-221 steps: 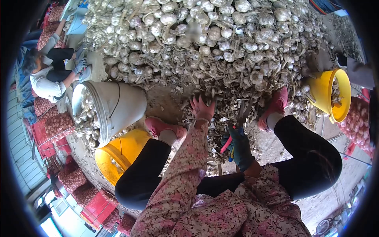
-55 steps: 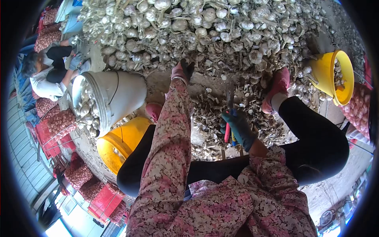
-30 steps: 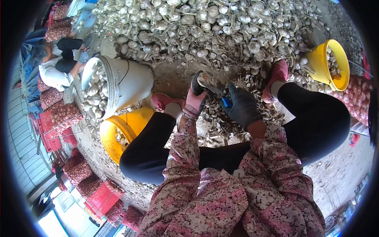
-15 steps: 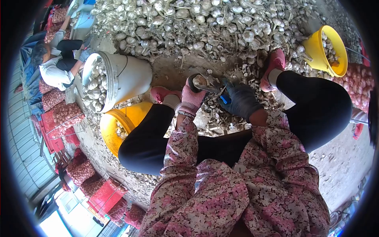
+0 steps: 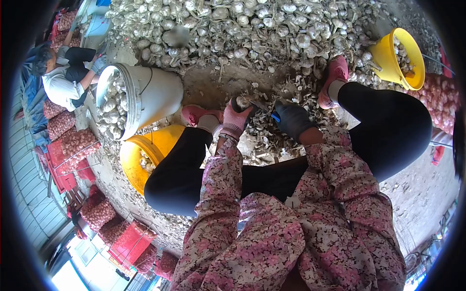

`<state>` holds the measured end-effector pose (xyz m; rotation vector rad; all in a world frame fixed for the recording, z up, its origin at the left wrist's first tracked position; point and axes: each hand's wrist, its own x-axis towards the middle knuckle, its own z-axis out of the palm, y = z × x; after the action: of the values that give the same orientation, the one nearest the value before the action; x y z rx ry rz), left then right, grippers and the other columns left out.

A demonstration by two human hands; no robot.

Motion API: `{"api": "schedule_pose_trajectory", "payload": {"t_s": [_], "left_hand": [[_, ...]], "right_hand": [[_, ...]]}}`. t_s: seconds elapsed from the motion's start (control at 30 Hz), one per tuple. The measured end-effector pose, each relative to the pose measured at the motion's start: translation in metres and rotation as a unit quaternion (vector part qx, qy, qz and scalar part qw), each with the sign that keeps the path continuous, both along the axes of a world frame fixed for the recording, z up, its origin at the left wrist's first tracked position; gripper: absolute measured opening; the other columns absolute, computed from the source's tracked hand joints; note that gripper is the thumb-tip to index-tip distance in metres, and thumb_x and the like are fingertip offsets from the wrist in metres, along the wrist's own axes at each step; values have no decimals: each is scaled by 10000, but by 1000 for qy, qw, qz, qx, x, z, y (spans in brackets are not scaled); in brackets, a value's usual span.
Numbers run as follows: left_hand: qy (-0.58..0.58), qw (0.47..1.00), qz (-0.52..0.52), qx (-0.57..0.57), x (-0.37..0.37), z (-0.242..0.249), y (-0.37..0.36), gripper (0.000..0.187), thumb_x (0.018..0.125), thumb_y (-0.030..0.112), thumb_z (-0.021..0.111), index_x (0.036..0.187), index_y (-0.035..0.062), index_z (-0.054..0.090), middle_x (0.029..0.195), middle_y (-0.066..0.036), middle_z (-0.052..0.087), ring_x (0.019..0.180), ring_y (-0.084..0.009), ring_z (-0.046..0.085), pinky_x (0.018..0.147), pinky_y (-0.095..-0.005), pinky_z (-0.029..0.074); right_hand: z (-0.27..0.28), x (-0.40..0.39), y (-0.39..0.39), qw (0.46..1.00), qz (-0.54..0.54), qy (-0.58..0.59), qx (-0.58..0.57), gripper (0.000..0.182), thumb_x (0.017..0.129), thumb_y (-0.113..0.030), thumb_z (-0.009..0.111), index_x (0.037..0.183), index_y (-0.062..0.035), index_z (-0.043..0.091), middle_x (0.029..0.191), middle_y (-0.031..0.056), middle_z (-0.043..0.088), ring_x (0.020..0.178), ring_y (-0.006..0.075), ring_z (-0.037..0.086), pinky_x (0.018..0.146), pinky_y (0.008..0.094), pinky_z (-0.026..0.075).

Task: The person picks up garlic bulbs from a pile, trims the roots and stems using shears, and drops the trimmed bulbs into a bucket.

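Head view looks down past flowered sleeves and black trousers to two gloved hands meeting above the dirt floor. Left hand (image 5: pixel 235 122), in a pink glove, has its grip curled around a garlic bulb (image 5: pixel 242 102), which sits just in front of the knees, near the foot of the garlic heap (image 5: pixel 252 34). Right hand (image 5: pixel 291 119), in a dark glove, has its grip closed on shears (image 5: pixel 270 110) with a blue handle, blades reaching toward the bulb; whether they touch it cannot be told. Cut stalks and skins (image 5: pixel 272 143) litter the ground under both hands. On the heap's near left edge a yellow bucket (image 5: pixel 145 155) lies by the left knee, and just beyond it a white bucket (image 5: pixel 141 99) full of bulbs lies tipped. Another yellow bucket (image 5: pixel 395 58) rests at the heap's right edge, beyond a pink shoe (image 5: pixel 334 80). Farther left of the heap another person (image 5: pixel 60 80) crouches beside red mesh sacks (image 5: pixel 73 145).
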<state>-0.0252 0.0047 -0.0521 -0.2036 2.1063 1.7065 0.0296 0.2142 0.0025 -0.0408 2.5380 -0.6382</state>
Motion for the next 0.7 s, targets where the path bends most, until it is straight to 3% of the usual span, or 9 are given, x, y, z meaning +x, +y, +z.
{"api": "schedule_pose_trajectory", "payload": {"t_s": [0.13,0.4,0.47,0.5,0.53,0.6,0.63,0.67,0.7], "left_hand": [[67,983,-54,-160,-1,-14,-7,516,715,174,768,1158,11,561,1051,-124,658,949,-210,639,847,-316,489],[44,978,-115,-169,-5,5,-4,490,719,196,762,1135,16,577,1047,-146,659,982,-218,635,865,-326,482],[-5,996,-90,-15,0,9,-4,526,728,218,761,1166,13,554,1086,-149,643,1013,-211,616,889,-316,465],[13,995,-95,40,2,-5,-12,529,766,192,735,1210,6,516,1121,-144,625,1048,-203,589,902,-311,453],[15,984,-137,-110,-3,-66,-44,529,808,167,695,1256,-8,475,1162,-137,602,1074,-214,569,911,-327,451],[-112,977,-83,162,0,-81,-38,549,846,228,655,1305,17,439,1171,-158,594,1108,-263,557,938,-347,444],[-249,922,-61,290,-4,-69,-33,517,848,214,654,1286,26,454,1092,-147,627,1002,-255,611,844,-329,501],[-200,968,-131,76,-2,-24,-15,484,842,180,650,1263,20,472,990,-113,656,859,-235,647,715,-321,534],[-140,975,-141,95,-2,-35,-10,438,831,168,648,1227,33,518,884,-102,667,752,-225,651,628,-332,535]], "right_hand": [[-11,6,-7,1000,-25,-9,6,316,763,-187,627,1040,-66,533,844,143,656,812,311,649,725,423,493],[-12,28,-14,992,-99,6,-81,247,806,-262,592,963,-72,611,852,186,642,841,331,639,786,457,479],[-15,30,-14,992,-78,-20,-95,275,813,-306,596,949,-70,626,885,192,642,810,360,623,750,458,488],[-74,34,-23,984,-55,-52,-160,232,823,-293,557,876,-90,656,866,173,643,778,342,627,720,458,494],[-67,37,-11,969,31,102,-223,223,800,-299,545,789,-111,666,822,151,634,750,323,620,689,463,489],[-98,46,-23,964,4,254,-77,191,754,-310,561,767,-141,650,748,128,602,723,311,595,683,466,476],[-87,44,-16,974,5,208,-94,212,780,-324,546,758,-137,643,807,127,624,767,324,611,708,471,478],[-10,48,3,980,-122,89,-132,227,822,-336,519,797,-138,628,869,133,641,814,333,625,717,476,481],[-11,45,5,994,-83,56,-39,278,836,-387,513,888,-136,619,915,152,646,838,346,630,728,476,484]]}}
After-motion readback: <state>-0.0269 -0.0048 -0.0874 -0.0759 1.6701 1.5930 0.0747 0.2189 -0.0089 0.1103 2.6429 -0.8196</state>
